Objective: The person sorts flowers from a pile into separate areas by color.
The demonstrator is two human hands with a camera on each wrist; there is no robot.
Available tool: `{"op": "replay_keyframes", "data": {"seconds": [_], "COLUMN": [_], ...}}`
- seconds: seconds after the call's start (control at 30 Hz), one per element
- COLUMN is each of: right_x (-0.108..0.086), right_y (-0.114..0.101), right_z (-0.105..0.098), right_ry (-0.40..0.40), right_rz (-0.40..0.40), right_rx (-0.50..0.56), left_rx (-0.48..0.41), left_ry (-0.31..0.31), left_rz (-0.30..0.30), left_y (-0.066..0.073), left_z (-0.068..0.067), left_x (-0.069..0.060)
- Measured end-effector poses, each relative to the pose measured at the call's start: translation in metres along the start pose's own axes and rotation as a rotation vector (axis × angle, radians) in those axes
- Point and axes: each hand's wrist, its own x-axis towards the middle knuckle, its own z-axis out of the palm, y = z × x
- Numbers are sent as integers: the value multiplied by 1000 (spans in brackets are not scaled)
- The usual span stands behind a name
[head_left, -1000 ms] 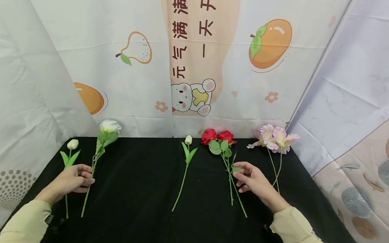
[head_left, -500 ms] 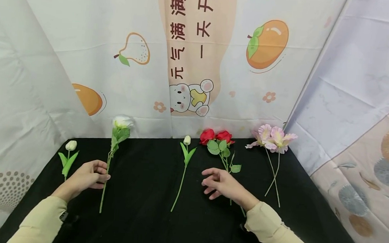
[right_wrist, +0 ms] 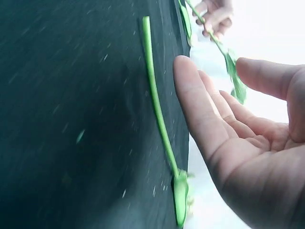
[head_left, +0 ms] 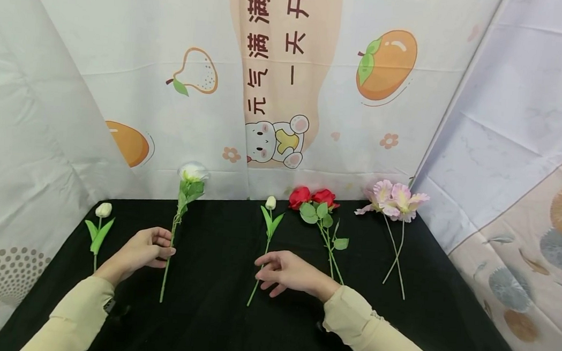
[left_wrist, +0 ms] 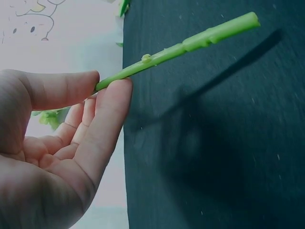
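My left hand (head_left: 146, 253) pinches the green stem of a white rose (head_left: 193, 172) between thumb and forefinger. In the left wrist view the stem (left_wrist: 190, 45) is raised off the black cloth, its shadow falling apart from it. My right hand (head_left: 290, 273) hovers over the stem of the middle white tulip (head_left: 270, 203), covering part of it in the head view. The right wrist view shows that tulip's stem (right_wrist: 157, 100) lying on the cloth, with the right thumb and fingers (right_wrist: 200, 105) spread apart and holding nothing.
Another white tulip (head_left: 103, 210) lies at the far left, partly behind the left arm. Two red roses (head_left: 324, 197) with crossed stems lie right of the middle tulip. Pink flowers (head_left: 395, 197) lie at the back right. A printed white curtain (head_left: 206, 133) hangs behind the black table (head_left: 214, 322).
My left hand has carried the white rose rightward, away from the left tulip. My right hand has moved left from beside the red roses to over the middle tulip.
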Motion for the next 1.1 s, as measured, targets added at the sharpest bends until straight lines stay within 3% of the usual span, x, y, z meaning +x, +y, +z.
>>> {"op": "replay_keyframes", "data": {"seconds": [0.27,0.63,0.87,1.1], "right_x": [24,59,71,75], "right_y": [-14,-13,-7,-7], "right_z": [33,81,100,110], "right_ry": [-56,-85,-82,-37], "right_rz": [-9,32,85,78], "right_rx": [-11,83,130,157], "left_rx": [-35,-123,-163,-195], "left_ry": [-19,-29,-73,-83], "left_rz": [12,25,41,34], "left_y": [6,14,13,10], "left_z": [11,31,40,47], "left_x": [7,15,18,22]}}
